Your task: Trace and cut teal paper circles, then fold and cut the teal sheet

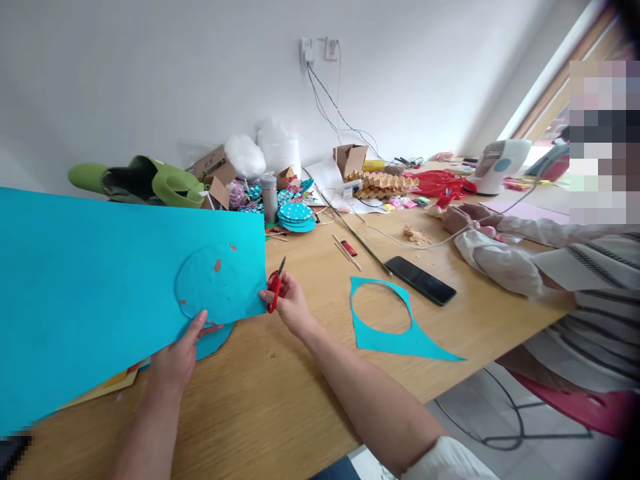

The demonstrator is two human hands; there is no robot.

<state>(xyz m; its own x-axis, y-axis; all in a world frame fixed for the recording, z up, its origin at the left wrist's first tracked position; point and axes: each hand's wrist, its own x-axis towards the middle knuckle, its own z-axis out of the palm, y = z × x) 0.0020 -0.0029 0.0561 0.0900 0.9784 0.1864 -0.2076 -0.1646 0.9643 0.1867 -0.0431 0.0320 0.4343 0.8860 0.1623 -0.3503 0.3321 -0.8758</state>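
A large blue sheet [120,267] stands raised above the left of the table. My left hand [183,350] grips its lower edge, with fingers behind and thumb in front. Against the sheet lies a blue disc [200,287] with a few brown spots, its lower rim at my left thumb. Part of another blue round piece [214,341] shows below the sheet. My right hand [287,300] is closed on red-handled scissors [275,291], blades pointing up, at the sheet's right edge. A blue offcut [383,339] with a round hole lies on the table [300,413] to the right.
A black phone [421,280], thin sticks [347,253] and a red lighter-like item [349,248] lie beyond the offcut. Blue discs [296,217], a grey bottle [269,198] and egg cartons [380,183] stand along the wall. Another person's hands [463,219] rest at the right.
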